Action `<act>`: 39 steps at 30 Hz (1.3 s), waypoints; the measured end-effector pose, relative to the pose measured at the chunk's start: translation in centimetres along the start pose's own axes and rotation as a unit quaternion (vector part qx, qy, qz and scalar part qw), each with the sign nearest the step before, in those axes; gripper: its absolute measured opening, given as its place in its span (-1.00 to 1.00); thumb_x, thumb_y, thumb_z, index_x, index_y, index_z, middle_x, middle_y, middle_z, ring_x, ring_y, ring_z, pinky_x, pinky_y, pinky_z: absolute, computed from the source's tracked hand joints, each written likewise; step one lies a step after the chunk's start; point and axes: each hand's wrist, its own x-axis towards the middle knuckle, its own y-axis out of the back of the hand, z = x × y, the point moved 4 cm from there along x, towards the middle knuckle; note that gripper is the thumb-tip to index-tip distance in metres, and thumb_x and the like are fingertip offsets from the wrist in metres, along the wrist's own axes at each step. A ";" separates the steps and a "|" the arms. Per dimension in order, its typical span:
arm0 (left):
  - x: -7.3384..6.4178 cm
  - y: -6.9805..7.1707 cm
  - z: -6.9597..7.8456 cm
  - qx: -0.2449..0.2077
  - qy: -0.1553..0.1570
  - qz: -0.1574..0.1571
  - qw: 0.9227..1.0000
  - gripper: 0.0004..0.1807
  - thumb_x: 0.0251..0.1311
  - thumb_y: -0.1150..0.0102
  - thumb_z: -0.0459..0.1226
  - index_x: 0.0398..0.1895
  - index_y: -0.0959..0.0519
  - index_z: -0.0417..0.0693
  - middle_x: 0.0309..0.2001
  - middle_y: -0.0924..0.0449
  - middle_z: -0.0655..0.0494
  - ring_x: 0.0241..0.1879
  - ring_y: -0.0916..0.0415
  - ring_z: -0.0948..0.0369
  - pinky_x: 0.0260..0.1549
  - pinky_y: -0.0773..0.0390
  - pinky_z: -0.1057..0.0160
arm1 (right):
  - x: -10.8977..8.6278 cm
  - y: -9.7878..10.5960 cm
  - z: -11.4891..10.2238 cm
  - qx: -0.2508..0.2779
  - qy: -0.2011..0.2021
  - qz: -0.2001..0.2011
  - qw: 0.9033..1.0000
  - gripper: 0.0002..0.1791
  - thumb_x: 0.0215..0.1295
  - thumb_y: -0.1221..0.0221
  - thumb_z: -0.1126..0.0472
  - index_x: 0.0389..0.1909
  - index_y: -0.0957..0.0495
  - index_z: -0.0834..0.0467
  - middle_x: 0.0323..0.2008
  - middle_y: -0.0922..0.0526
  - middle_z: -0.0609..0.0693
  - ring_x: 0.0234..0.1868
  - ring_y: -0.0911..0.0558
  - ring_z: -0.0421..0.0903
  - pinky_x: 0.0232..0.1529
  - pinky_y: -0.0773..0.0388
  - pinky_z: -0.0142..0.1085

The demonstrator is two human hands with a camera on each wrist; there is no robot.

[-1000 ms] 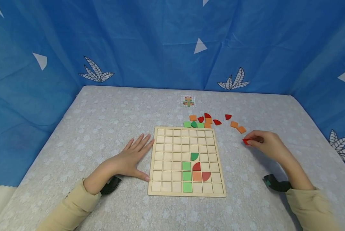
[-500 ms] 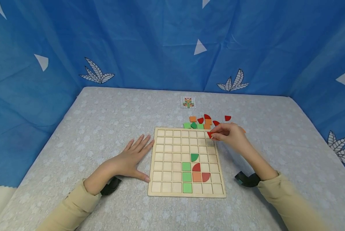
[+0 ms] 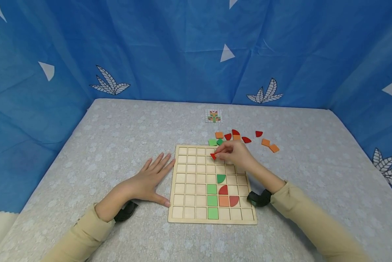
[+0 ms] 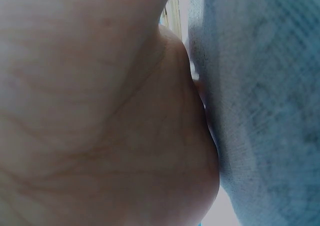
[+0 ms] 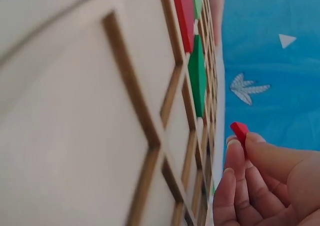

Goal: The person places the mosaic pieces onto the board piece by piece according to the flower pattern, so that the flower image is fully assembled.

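Between thumb and fingertips my right hand (image 3: 236, 153) pinches a red tile (image 3: 213, 156) over the upper rows of a wooden grid board (image 3: 191, 189). In the right wrist view the red tile (image 5: 240, 130) sticks out past the thumb. My left hand (image 3: 148, 182) lies flat with spread fingers on the table at the board's left edge; only its palm (image 4: 110, 116) fills the left wrist view. Set in the board are several light green squares (image 3: 212, 200), a dark green quarter-round tile (image 3: 220, 178), an orange square (image 3: 223, 201) and two red quarter-round tiles (image 3: 234, 201).
Loose tiles lie beyond the board, among them an orange square (image 3: 219, 135) and a red tile (image 3: 246, 140). More orange squares (image 3: 274, 148) sit to the right. A small pattern card (image 3: 213, 116) rests farther back, before a blue curtain (image 3: 169, 54).
My right hand has carried the red tile leftward from the table at the right to over the board's upper part. The left hand has stayed in place.
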 end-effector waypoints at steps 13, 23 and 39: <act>0.0 0.0 0.0 0.000 0.000 0.004 1.000 0.38 -0.24 -0.14 0.44 0.49 0.27 -0.13 0.45 0.46 -0.14 0.39 0.56 -0.06 0.23 0.45 -0.16 | 0.3 -1.2 0.1 -0.048 0.018 0.005 0.999 -0.94 0.13 -0.31 0.30 -0.44 -0.65 0.23 -0.55 -0.62 -0.09 -0.52 -0.57 -0.13 -0.49 -0.51 -0.30; -0.1 0.2 0.2 -0.007 -0.006 0.005 1.000 0.37 -0.23 -0.18 0.41 0.48 0.25 -0.16 0.45 0.45 -0.16 0.39 0.55 -0.08 0.23 0.45 -0.17 | 0.1 -1.4 0.4 -0.096 0.036 0.013 0.995 -0.93 0.13 -0.32 0.31 -0.49 -0.64 0.14 -0.56 -0.57 -0.13 -0.55 -0.50 -0.14 -0.51 -0.45 -0.29; 0.0 0.1 0.0 -0.002 -0.006 0.000 1.000 0.38 -0.23 -0.15 0.42 0.48 0.27 -0.15 0.45 0.47 -0.16 0.39 0.57 -0.07 0.23 0.46 -0.16 | 0.1 -1.5 -0.1 -0.124 0.041 0.008 0.991 -0.95 0.15 -0.31 0.29 -0.41 -0.65 0.19 -0.56 -0.51 -0.12 -0.55 -0.45 -0.14 -0.51 -0.42 -0.30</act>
